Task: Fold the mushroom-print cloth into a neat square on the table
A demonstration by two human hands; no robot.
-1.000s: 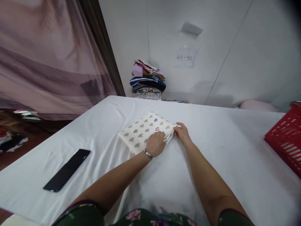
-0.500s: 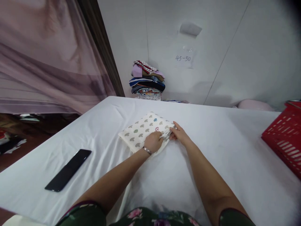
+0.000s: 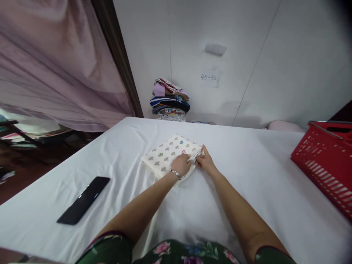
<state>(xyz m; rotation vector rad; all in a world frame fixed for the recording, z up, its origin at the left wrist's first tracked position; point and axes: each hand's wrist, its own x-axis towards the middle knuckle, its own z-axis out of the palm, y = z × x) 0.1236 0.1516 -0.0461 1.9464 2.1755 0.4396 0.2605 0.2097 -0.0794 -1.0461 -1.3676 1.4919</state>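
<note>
A folded white cloth [image 3: 166,152] with grey mushroom-like shapes and a few coloured motifs lies at the middle of the white-covered table [image 3: 242,176]. My left hand [image 3: 181,164], with a silver bracelet at the wrist, is closed on the cloth near its right edge, pinching a fold. My right hand [image 3: 206,161] grips the right corner of the same cloth, its thumb and fingers around the layers. The fingertips of both hands are partly hidden by the fabric. Whether the cloth is a garment cannot be made out.
A black phone-like slab [image 3: 84,200] lies at the left of the table. To the right stands a red plastic basket [image 3: 324,161]. Behind the far edge is a stack of folded clothes [image 3: 170,101] against a wall with a "45-50" paper [image 3: 209,77]. A pinkish curtain [image 3: 63,66] hangs left.
The view has shifted slightly, bringing more of the red basket into sight. My right hand's fingers have curled in closer around the cloth's corner; my left hand keeps its hold.
</note>
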